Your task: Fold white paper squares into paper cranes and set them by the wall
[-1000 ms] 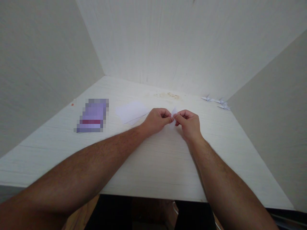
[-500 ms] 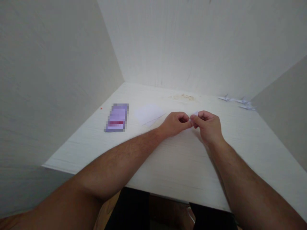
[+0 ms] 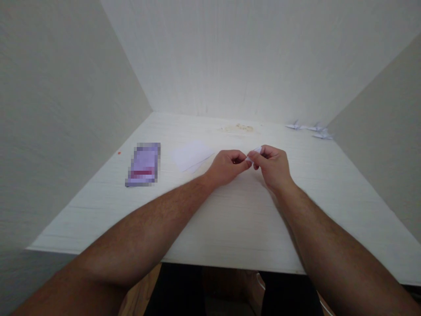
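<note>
A small folded piece of white paper (image 3: pixel 255 151) is pinched between my two hands above the middle of the white table (image 3: pixel 237 228). My left hand (image 3: pixel 226 166) is curled, with thumb and fingers closed on the paper's left end. My right hand (image 3: pixel 271 166) is curled the same way on its right end. Most of the paper is hidden by my fingers.
A flat sheet of white paper (image 3: pixel 192 154) lies just left of my hands. Further left rests a blurred purple packet (image 3: pixel 144 164). Several small folded paper figures (image 3: pixel 309 128) sit in the far right corner. White walls close in the table on three sides.
The head view has swung right and then back left. My hands stay together on the paper, and less of it shows between the fingers now.
</note>
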The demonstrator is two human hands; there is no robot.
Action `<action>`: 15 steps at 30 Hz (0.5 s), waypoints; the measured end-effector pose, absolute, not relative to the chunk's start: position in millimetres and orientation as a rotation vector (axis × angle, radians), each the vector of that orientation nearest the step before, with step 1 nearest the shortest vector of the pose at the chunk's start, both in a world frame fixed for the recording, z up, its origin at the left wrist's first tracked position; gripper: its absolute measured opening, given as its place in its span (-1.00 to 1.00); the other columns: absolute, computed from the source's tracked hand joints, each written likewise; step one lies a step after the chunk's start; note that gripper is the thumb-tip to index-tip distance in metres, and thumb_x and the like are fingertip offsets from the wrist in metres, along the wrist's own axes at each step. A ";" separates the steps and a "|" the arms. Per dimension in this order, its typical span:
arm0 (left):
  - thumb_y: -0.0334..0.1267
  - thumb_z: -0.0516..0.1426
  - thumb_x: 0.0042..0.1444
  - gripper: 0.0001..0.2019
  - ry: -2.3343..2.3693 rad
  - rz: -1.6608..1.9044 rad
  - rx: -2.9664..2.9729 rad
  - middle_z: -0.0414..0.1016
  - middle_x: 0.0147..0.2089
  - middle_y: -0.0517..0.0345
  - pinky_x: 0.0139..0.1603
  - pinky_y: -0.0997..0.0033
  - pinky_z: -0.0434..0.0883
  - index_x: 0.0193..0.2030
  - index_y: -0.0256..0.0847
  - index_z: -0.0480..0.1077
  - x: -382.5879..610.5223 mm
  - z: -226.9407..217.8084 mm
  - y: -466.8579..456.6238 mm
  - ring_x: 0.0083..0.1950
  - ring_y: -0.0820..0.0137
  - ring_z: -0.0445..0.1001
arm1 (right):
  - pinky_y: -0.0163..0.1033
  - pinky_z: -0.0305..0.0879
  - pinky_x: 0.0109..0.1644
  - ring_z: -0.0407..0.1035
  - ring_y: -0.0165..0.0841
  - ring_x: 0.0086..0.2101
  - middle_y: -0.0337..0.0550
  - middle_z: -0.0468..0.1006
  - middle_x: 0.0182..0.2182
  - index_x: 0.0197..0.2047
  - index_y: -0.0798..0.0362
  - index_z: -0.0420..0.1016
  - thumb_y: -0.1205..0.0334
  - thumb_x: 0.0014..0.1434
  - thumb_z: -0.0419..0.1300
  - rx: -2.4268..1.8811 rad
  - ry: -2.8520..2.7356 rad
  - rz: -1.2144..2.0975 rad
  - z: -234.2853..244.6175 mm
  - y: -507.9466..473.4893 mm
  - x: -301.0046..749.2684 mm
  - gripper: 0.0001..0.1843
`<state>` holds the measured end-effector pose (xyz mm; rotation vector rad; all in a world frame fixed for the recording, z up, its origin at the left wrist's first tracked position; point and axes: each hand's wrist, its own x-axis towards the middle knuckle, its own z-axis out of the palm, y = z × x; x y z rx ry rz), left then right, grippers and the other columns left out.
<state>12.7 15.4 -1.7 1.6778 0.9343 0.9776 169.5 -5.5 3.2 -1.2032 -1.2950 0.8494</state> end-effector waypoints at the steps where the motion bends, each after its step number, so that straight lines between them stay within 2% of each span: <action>1: -0.09 0.24 0.03 -0.75 0.936 0.973 1.678 0.29 -0.55 0.28 -0.48 0.48 0.10 -0.45 -0.27 0.47 12.3 -0.7 14.9 -0.50 0.55 0.16 | -0.30 0.07 -0.51 0.18 -0.48 -0.61 -0.32 0.36 -0.68 -0.59 0.03 0.43 0.11 0.03 0.36 -1.193 -1.277 0.869 3.1 -5.5 169.7 -0.71; 6: -0.14 0.27 0.00 -0.79 0.955 0.949 1.651 0.29 -0.57 0.30 -0.47 0.49 0.09 -0.48 -0.25 0.46 10.7 2.3 13.5 -0.52 0.56 0.16 | -0.29 0.06 -0.55 0.18 -0.47 -0.63 -0.28 0.36 -0.70 -0.61 0.04 0.47 0.05 0.08 0.31 -1.188 -1.190 0.953 4.9 -4.4 168.0 -0.66; 10: -0.15 0.29 0.00 -0.81 0.989 0.992 1.585 0.40 -0.52 0.27 -0.44 0.48 0.17 -0.43 -0.24 0.51 10.9 0.3 16.3 -0.49 0.54 0.25 | -0.30 0.07 -0.56 0.18 -0.49 -0.64 -0.24 0.44 -0.64 -0.53 0.06 0.51 -0.02 0.17 0.23 -1.166 -1.168 0.899 5.9 -2.2 165.1 -0.62; 13: -0.19 0.30 -0.02 -0.83 1.015 1.104 1.489 0.48 -0.47 0.24 -0.41 0.47 0.28 -0.33 -0.24 0.52 12.0 -3.2 20.0 -0.46 0.52 0.34 | -0.31 0.15 -0.53 0.25 -0.48 -0.60 -0.26 0.49 -0.57 -0.41 0.05 0.50 0.08 0.08 0.31 -1.157 -1.125 0.808 4.1 -0.1 163.7 -0.79; 15: -0.25 0.31 -0.06 -0.75 1.001 1.174 1.419 0.50 -0.45 0.27 -0.41 0.48 0.32 -0.20 -0.23 0.50 12.6 -4.5 21.2 -0.47 0.53 0.36 | -0.31 0.21 -0.49 0.30 -0.47 -0.56 -0.28 0.50 -0.55 -0.36 0.05 0.48 0.19 -0.02 0.37 -1.172 -1.130 0.775 2.6 0.8 163.0 -0.81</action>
